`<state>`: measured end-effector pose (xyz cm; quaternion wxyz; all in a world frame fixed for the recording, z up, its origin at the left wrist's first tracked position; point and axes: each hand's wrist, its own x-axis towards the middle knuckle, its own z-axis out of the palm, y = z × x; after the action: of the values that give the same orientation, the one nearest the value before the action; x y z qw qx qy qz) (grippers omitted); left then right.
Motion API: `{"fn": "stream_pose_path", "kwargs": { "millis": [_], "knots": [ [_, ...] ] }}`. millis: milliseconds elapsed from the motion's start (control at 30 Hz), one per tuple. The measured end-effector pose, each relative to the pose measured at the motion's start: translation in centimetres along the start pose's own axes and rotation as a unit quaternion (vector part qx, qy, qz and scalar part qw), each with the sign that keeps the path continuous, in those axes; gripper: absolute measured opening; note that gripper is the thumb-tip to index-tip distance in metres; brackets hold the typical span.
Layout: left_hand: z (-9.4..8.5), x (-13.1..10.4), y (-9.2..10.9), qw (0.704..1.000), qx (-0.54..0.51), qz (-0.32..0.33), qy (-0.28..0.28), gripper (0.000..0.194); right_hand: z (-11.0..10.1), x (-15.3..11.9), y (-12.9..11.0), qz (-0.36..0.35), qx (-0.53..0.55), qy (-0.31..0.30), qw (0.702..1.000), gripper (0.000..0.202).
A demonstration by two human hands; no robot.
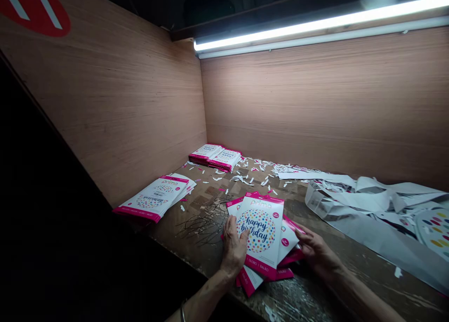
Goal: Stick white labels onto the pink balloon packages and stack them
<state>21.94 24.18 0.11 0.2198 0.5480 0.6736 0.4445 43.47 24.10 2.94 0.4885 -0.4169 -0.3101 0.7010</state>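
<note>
A fanned, uneven bunch of white and pink "happy birthday" balloon packets (259, 231) is between my two hands at the table's front edge. My left hand (234, 247) grips the bunch's left side, its thumb lying over the front of the top packet. On the other side, my right hand (317, 252) has its fingers closed at the right edge of the lower, skewed packets; part of its grip is hidden behind them. Left of the bunch, a slanted stack of matching packets (154, 198) lies near the side panel.
More packet stacks (215, 156) sit in the back corner. Paper scraps (245, 178) litter the wooden table (210, 200). Crumpled translucent film strips (351, 210) cover the right side. Wooden panels (315, 102) close the left and back, under a bright tube light (315, 25).
</note>
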Motion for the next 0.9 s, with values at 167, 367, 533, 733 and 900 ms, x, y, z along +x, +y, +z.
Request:
{"fn": "stream_pose_path", "kwargs": {
  "millis": [167,367,533,733,900],
  "knots": [
    [0.0,0.2,0.5,1.0,-0.001,-0.01,-0.011,0.047,1.4,-1.7,2.8,-0.052,0.017,0.112,0.992,0.049],
    [-0.8,0.6,1.0,0.999,0.006,-0.015,-0.033,0.045,4.9,1.3,-1.4,0.007,-0.19,0.001,0.982,0.036],
    [-0.7,0.2,1.0,0.999,-0.004,-0.025,-0.023,0.044,5.3,4.6,-1.8,0.056,-0.206,0.0,0.977,0.023],
    [-0.7,0.2,1.0,0.997,-0.068,-0.023,-0.006,0.051,6.2,5.0,-0.1,0.053,-0.153,-0.004,0.987,0.02],
    [-3.6,2.3,4.3,0.953,-0.287,-0.093,0.026,0.078,5.8,2.2,-2.0,-0.034,-0.117,0.012,0.992,0.034]
  ]
}}
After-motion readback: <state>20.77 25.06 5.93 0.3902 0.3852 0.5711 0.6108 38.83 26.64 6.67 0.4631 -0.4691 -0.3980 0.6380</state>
